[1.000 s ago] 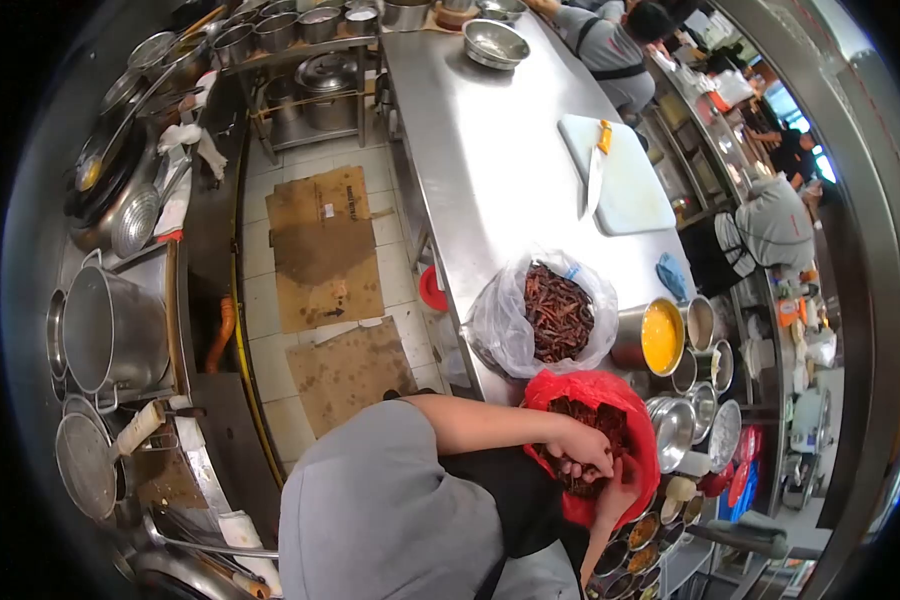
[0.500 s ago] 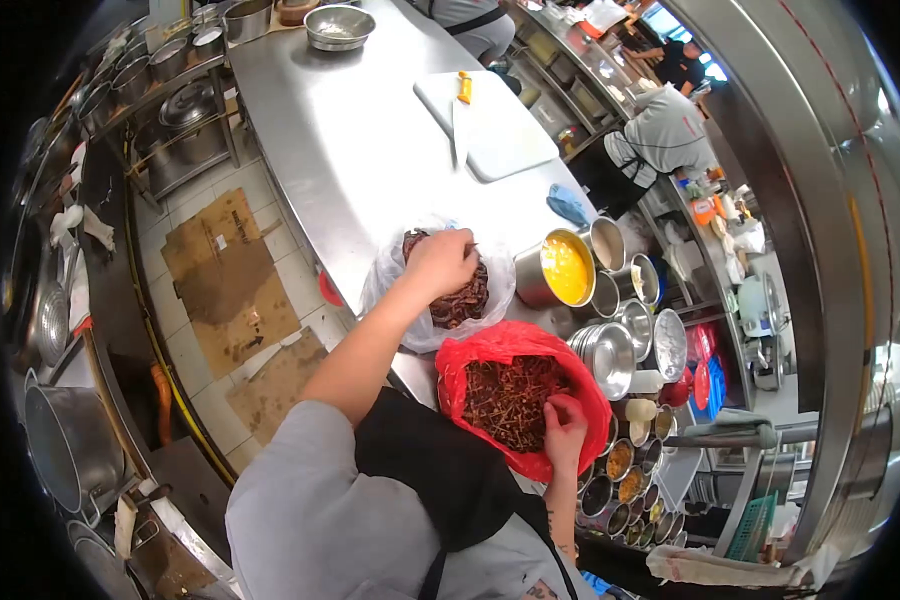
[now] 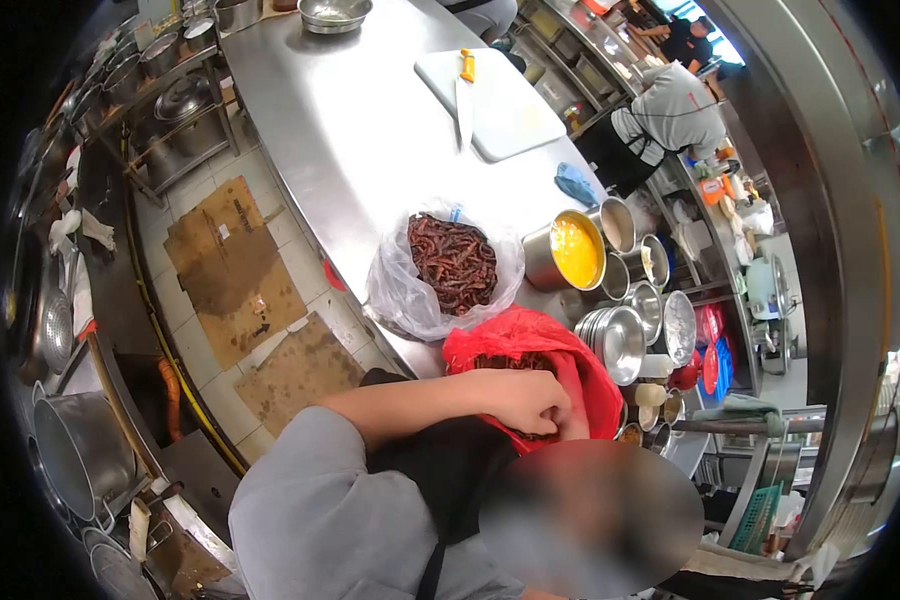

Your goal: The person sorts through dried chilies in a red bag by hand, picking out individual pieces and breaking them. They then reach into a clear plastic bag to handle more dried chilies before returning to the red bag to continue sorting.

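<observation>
A clear plastic bag point(image 3: 395, 290) stands open on the steel table, full of dark red dried chilies point(image 3: 453, 262). Beside it, nearer my body, a red plastic bag point(image 3: 515, 330) holds a dark red, stringy mass that looks like dried chilies and stems, now mostly covered. My left hand point(image 3: 528, 402) is over the mouth of the red bag with its fingers curled in; whatever they hold is hidden. My right hand point(image 3: 572, 405) is at the inner right side of that bag, its fingers out of sight behind my left hand and a blurred patch.
A pot of yellow liquid point(image 3: 577, 250) and stacked steel bowls point(image 3: 622, 345) stand right of the bags. Farther up are a white cutting board point(image 3: 520, 115) with a yellow-handled knife point(image 3: 466, 100) and a blue cloth-like item point(image 3: 574, 184). A co-worker point(image 3: 670, 110) bends at the shelves.
My left hand has left the clear bag and come down to the red bag. The red bag's rim has folded inward, covering more of its contents. My right hand has shifted slightly upward.
</observation>
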The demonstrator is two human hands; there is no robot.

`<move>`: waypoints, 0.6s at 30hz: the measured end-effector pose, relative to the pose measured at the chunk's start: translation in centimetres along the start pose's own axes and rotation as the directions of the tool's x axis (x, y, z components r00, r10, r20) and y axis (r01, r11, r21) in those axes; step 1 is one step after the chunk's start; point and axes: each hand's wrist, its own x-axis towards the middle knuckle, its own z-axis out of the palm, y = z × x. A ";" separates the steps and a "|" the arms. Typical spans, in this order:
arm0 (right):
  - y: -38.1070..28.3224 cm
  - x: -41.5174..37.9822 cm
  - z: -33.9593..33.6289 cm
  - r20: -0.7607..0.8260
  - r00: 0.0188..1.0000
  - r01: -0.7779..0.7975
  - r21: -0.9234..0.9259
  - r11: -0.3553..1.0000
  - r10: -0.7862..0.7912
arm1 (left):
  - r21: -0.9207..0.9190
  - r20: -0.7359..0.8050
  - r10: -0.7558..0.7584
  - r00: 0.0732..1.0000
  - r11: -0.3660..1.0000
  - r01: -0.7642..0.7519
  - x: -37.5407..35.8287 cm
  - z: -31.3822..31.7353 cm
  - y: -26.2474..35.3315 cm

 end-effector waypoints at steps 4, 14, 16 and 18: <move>-3.1 -2.8 -2.5 0.092 0.979 -0.122 -0.454 0.883 0.183 | 0.482 -0.083 -0.296 0.952 0.824 0.298 0.5 3.0 -4.9; -2.1 -1.8 -0.2 -0.011 0.994 -0.106 -0.125 0.986 0.105 | 0.260 -0.180 -0.426 0.887 0.849 0.461 4.0 5.6 -12.0; -2.1 -1.2 -1.7 -0.013 0.993 -0.121 -0.120 0.985 0.120 | 0.215 -0.324 -0.305 0.896 0.898 0.383 4.7 5.9 -12.3; -2.0 -1.2 -2.9 -0.042 0.998 -0.044 -0.072 0.996 0.041 | -0.123 -0.258 -0.316 0.913 0.948 0.293 4.2 2.7 -6.9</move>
